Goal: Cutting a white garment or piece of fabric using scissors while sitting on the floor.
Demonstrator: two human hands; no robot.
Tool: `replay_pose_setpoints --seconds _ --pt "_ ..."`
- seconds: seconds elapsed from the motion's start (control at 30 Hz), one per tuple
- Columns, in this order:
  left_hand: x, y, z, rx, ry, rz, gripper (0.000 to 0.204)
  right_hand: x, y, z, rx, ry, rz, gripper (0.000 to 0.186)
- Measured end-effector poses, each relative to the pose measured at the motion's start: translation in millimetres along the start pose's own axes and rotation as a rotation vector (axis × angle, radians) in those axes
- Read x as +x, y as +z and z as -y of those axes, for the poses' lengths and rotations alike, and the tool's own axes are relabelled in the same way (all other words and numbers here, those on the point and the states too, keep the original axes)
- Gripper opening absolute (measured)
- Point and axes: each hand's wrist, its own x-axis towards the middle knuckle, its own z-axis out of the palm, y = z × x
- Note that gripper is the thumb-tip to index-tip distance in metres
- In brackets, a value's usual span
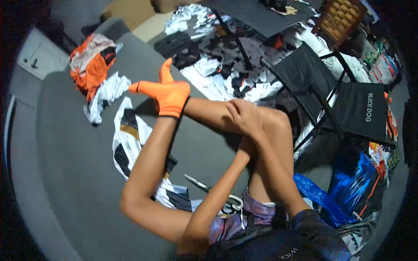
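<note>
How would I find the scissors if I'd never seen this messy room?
Start at the big grey mat the person sits on. On it lies a white, black and tan patterned cloth; beside its lower end, next to the bent leg, lie the scissors. They are the only shiny metal thing there, with pale handles, amid soft fabric.

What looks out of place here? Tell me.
Scissors lie open on the grey mat close beside the person's bent leg. Loose garments are strewn over the mat.
</note>
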Motion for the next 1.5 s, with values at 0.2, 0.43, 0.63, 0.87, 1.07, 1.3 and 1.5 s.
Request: replay_pose_setpoints --seconds 0.2,0.43,0.63,0.87,1.07,1.3,1.5 --pt "-74.8 -99.2 4.3 -0.158 -0.151 0.405 0.033 0.3 7.9 0.8 0.052 -0.034 -0.029 0.036" --pt "-138.9 -223.7 116.4 -0.104 0.013 -0.358 0.021 -5.0 4.0 -9.6 -0.015 -0.056 -0.061 0.04" --pt "-309.1 -218.3 338.1 -0.206 -0.768 -1.086 0.024 1.3 4.1 6.8 0.054 -0.099 0.007 0.037" --pt "-325.6 -207.5 387.5 0.118 -0.839 -1.442 0.021 33.0 -0.7 14.0 0.128 0.122 0.185 0.041" --pt "-272.7 -176.2 343.7 0.003 -0.839 -1.207 0.026 95.1 56.1 -44.5 0.767 0.422 0.226 0.04" --pt "-289.9 -184.4 335.8 -0.053 -0.839 -1.189 0.027 105.0 85.4 -78.3 0.855 0.554 0.457 0.036" --pt "-274.1 -189.2 332.8 -0.123 -0.848 -1.151 0.023 111.2 84.8 -84.0 0.817 0.587 0.416 0.034"
